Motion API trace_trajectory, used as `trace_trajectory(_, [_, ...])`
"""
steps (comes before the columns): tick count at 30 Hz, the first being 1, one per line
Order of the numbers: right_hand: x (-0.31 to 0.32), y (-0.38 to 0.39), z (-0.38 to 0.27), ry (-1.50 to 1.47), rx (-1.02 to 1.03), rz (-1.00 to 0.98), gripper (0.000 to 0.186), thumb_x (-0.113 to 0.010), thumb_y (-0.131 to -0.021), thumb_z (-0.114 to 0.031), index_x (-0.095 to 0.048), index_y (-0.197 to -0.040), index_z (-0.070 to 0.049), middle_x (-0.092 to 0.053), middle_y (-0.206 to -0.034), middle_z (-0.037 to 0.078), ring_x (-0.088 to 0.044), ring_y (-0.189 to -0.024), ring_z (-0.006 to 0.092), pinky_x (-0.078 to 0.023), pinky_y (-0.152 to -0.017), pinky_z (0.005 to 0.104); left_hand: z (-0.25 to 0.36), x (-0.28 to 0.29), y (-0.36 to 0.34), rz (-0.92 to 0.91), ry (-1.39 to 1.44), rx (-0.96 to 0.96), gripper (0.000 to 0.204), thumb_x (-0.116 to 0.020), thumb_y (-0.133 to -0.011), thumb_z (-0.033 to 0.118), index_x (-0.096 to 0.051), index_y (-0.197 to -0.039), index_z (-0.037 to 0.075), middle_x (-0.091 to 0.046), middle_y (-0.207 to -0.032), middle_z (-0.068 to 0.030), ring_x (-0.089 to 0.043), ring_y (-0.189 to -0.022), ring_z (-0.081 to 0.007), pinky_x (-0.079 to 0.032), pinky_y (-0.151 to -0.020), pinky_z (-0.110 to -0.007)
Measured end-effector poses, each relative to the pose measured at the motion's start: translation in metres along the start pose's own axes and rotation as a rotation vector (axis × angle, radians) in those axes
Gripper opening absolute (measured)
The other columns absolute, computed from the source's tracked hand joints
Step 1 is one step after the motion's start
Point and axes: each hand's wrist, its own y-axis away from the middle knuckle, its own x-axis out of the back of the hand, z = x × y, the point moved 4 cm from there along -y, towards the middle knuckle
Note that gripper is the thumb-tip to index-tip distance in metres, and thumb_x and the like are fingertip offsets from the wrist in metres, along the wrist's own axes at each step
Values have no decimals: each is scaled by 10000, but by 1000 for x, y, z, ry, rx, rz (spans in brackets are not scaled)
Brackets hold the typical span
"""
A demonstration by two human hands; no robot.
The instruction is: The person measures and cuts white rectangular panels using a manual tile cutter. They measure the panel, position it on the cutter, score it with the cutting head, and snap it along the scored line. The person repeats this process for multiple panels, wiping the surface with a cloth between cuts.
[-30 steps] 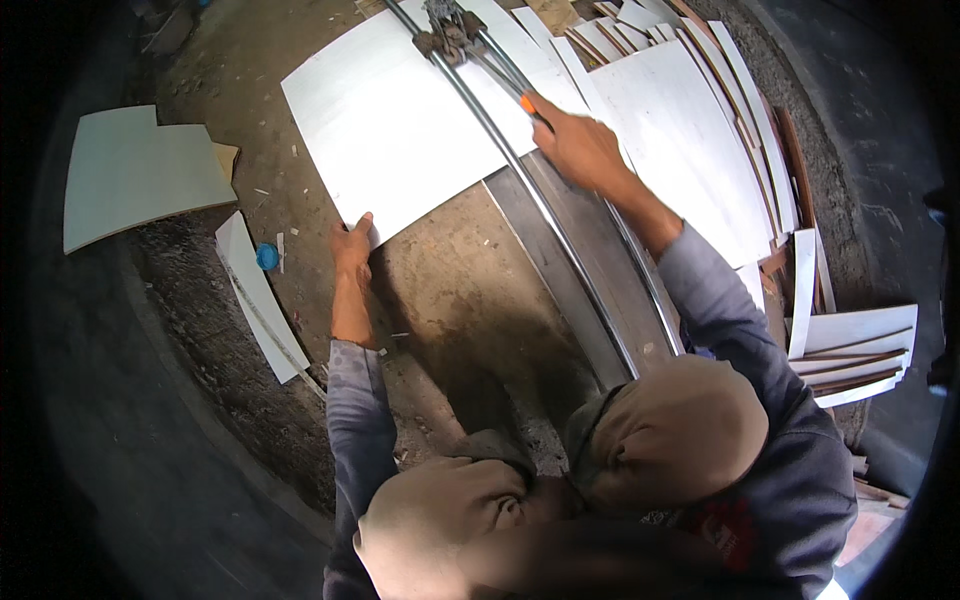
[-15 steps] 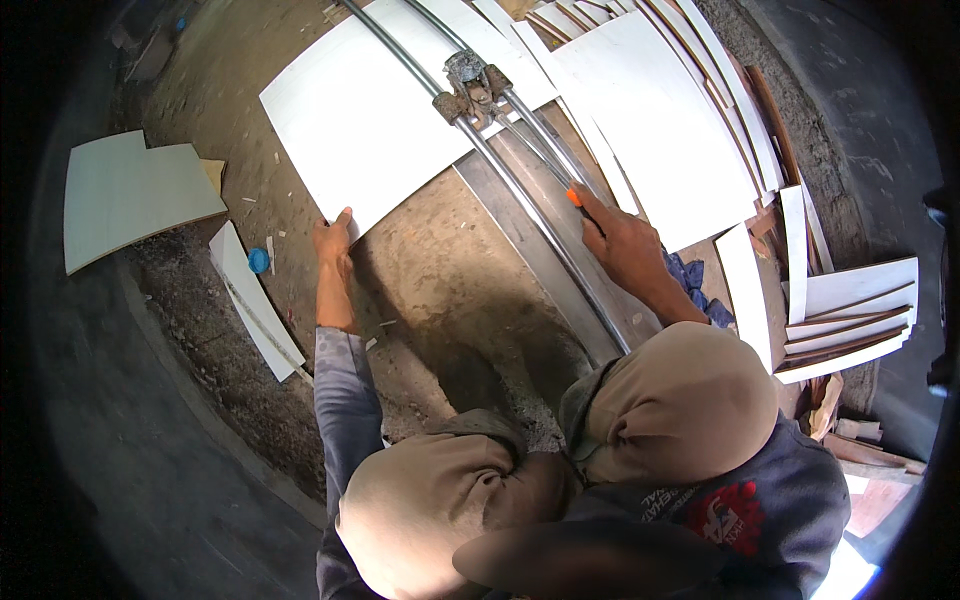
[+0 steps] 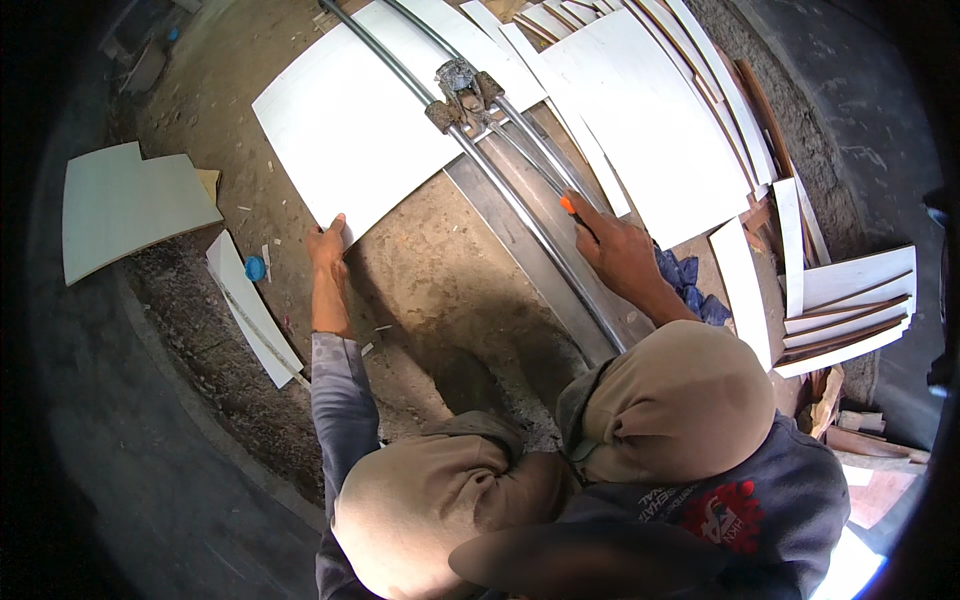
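Observation:
A manual tile cutter with two long steel rails [image 3: 530, 214] runs from the top left down toward my knees. Across its far part lies a large white tile [image 3: 345, 120], under the rails and the worn sliding carriage [image 3: 465, 90]. My left hand [image 3: 328, 262] grips the tile's near left corner, thumb on top and the other fingers partly hidden. Right of the rails, my right hand [image 3: 625, 258] is closed around the cutter's lever handle [image 3: 567, 205], whose orange tip shows beyond the fingers. The lever's thin bar reaches up to the carriage.
White tiles and strips [image 3: 650, 130] are heaped along the right, with a smaller stack [image 3: 850, 305] nearer me. Dark blue cloth [image 3: 690, 285] lies beside my right wrist. At left are a notched tile piece [image 3: 140, 205], a narrow offcut [image 3: 245, 310] and a blue cap [image 3: 255, 268].
The whole scene has shifted slightly left in the view. Both hands keep their holds, and I see no clear movement of the tile or carriage.

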Motion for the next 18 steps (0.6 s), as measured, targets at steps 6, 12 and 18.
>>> trace_trajectory(6, [-7, 2, -4, -29, -44, -24, 578, -559, -1016, -221, -434, -1580, -233, -709, -936, 197, -700, -800, 365, -555, -774, 509, 0, 0, 3, 26, 5, -2, 843, -749, -960, 301, -323, -1566, -102, -417, -1581, -309, -427, -1467, -424, -333, -1213, -518])
trace_trajectory(12, [-7, 3, -6, -60, -33, 1, 575, -545, -1022, -237, -425, -1584, -212, -708, -943, 213, -699, -798, 361, -554, -776, 508, 7, 0, 13, 19, -23, 50, 813, -722, -987, 244, -277, -1592, -70, -357, -1615, -301, -403, -1484, -416, -324, -1236, -540])
trace_trajectory(18, [-7, 3, -6, -94, -33, 12, 570, -568, -1005, -214, -452, -1561, -173, -695, -885, 207, -683, -754, 367, -552, -721, 516, 7, 0, 13, 31, -35, 23, 800, -722, -986, 231, -294, -1573, -103, -380, -1592, -322, -419, -1472, -420, -334, -1233, -526])
